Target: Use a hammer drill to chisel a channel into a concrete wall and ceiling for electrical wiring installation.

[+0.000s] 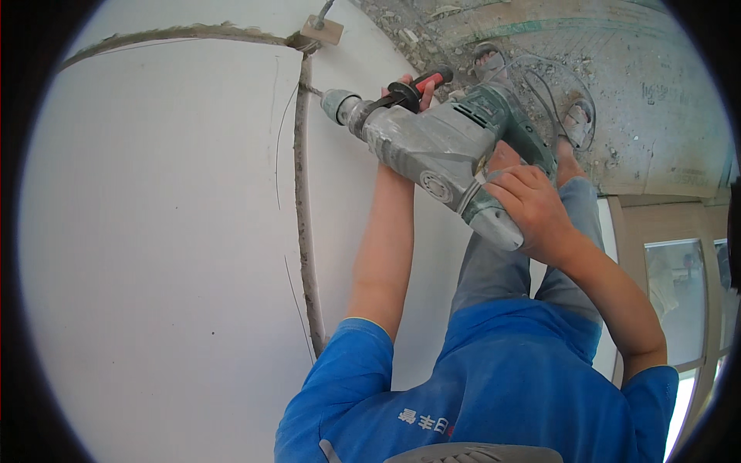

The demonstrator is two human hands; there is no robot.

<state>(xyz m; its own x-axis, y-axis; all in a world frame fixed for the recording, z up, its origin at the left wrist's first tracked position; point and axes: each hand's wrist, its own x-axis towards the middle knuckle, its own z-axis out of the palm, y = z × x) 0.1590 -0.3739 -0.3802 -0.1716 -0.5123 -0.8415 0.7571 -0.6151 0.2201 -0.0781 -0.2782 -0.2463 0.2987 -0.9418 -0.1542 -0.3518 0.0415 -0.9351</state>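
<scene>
Both my hands hold a grey-green, dust-covered rotary hammer (417, 139) across the front of me. My left hand (427, 96) is closed round its black-and-red side handle (432, 78); the tool hides most of that hand. At the rear end, my right hand (536, 208) wraps round the body near the back handle, and its trigger fingers are partly hidden. The chuck (338, 106) points left, and its short visible bit (311, 89) meets the edge of a rough vertical groove (302, 185) cut in the white wall (170, 201).
A second groove (185, 33) runs left from the top of the first, beside a small wall box (323, 29) with a conduit. Rubble (409, 35) lies along the wall's foot. A cable (552, 100) loops by my sandalled feet. At right stands a glazed wooden door (671, 278).
</scene>
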